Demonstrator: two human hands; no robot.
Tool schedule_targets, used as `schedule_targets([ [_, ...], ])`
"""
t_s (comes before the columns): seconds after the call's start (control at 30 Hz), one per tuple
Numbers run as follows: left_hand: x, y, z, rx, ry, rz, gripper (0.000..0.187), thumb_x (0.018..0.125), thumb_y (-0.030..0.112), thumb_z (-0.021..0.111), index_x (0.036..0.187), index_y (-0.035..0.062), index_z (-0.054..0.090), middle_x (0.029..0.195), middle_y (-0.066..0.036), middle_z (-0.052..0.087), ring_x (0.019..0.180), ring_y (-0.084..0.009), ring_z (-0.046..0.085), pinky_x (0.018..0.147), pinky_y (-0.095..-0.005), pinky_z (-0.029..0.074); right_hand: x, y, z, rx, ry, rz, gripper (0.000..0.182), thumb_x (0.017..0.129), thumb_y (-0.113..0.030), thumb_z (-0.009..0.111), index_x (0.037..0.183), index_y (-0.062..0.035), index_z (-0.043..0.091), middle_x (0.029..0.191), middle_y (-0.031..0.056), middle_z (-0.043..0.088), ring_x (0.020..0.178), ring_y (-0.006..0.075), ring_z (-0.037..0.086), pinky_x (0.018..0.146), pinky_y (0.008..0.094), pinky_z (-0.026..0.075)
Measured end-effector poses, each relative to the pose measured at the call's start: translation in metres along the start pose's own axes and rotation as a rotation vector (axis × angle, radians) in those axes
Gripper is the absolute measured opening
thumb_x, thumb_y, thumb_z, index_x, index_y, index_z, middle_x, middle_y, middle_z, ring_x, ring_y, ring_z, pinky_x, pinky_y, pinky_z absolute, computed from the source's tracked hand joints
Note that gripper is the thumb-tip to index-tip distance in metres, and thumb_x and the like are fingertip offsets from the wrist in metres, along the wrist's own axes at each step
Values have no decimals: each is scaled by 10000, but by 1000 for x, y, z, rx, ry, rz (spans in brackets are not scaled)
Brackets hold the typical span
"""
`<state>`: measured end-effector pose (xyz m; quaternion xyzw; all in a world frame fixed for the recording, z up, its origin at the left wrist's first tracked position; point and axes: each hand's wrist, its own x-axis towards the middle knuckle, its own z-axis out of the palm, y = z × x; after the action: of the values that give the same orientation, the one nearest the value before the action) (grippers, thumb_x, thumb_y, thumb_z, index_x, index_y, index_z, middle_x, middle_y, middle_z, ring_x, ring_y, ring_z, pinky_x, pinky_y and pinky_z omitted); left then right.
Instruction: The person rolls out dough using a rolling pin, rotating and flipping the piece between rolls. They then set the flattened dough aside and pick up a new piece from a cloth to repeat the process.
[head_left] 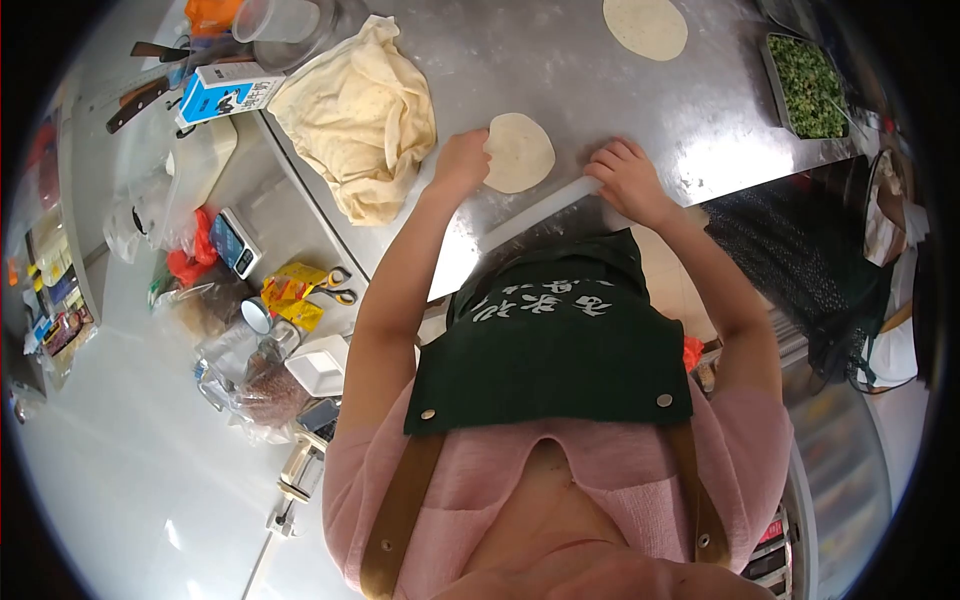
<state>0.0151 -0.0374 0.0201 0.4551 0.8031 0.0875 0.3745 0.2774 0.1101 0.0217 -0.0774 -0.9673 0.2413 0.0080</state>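
My left hand [460,166] is curled closed on the left edge of the near dough round [524,156], fingertips partly hidden; my right hand [626,180] grips the right end of the rolling pin [538,214]. The round lies flat on the metal counter [540,78], just beyond the pin.

Rolling, as I judge it: press evenly from rim toward centre, ease off before the middle, and turn the round slightly between strokes. Pinch lightly; a hard tug could stretch the edge.

Markings: the blue-and-white carton [228,93] at left shows a cow picture and lettering; the green apron [550,355] carries white characters. I cannot read either reliably.
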Motion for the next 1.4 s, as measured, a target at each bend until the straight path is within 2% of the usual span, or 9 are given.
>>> schedule_targets([
  [0.13,-1,-3,-5,-154,-16,-58,272,785,57,653,1044,-21,622,1004,-232,646,976,-390,609,821,-433,476,40,3,13,29,45,-59,370,742,-239,730,1056,-98,593,1073,62,564,1118,260,499,1091,460,313],
  [0.2,2,-6,-8,-103,-37,-78,296,787,55,653,1073,-15,625,1009,-227,649,969,-379,616,827,-419,479,62,-5,18,-46,80,78,400,792,-297,678,1118,-83,586,1142,93,561,1169,277,482,1101,473,295],
  [0.4,6,-22,11,-604,123,-58,291,801,130,673,1053,-13,644,887,-123,683,829,-191,634,744,-312,482,58,-22,50,-256,231,296,512,879,-339,553,1298,-47,515,1406,165,438,1332,321,377,1114,505,268],
  [0.6,20,-1,-7,-393,-61,-108,368,789,184,695,1070,-47,640,940,-138,681,868,-196,640,763,-306,486,112,-11,44,-228,268,304,572,878,-329,557,1361,-42,451,1468,172,371,1354,335,351,1111,525,260],
  [0.73,31,0,0,-153,-46,16,281,764,171,716,987,6,667,953,-173,679,896,-322,651,773,-400,498,70,-15,46,-170,180,245,619,856,-350,592,1373,-47,436,1483,164,352,1360,335,341,1119,519,250],
  [0.9,-9,37,4,257,51,132,298,757,179,715,995,12,651,955,-185,674,892,-377,625,770,-427,491,-14,-14,46,-66,122,82,443,717,-204,731,1127,-118,587,1273,92,516,1267,278,431,1118,490,272],
  [1.0,-28,51,-16,-73,41,141,326,769,149,694,1049,-5,633,983,-189,674,949,-368,628,811,-405,497,-31,-14,37,11,101,119,364,655,-148,756,987,-139,605,1081,43,562,1159,254,492,1095,476,308],
  [1.1,-17,35,-24,-275,-22,-24,310,797,73,647,1098,2,623,1054,-211,656,1026,-369,610,866,-434,484,-30,-13,18,11,134,152,353,655,-160,752,976,-137,608,1008,30,567,1088,253,515,1076,465,331],
  [1.4,-1,-11,-5,-23,-45,52,376,763,91,658,1132,22,625,984,-197,673,933,-337,643,813,-390,492,59,-9,29,8,108,47,416,746,-282,725,1092,-94,590,1125,81,562,1154,277,491,1076,463,326],
])
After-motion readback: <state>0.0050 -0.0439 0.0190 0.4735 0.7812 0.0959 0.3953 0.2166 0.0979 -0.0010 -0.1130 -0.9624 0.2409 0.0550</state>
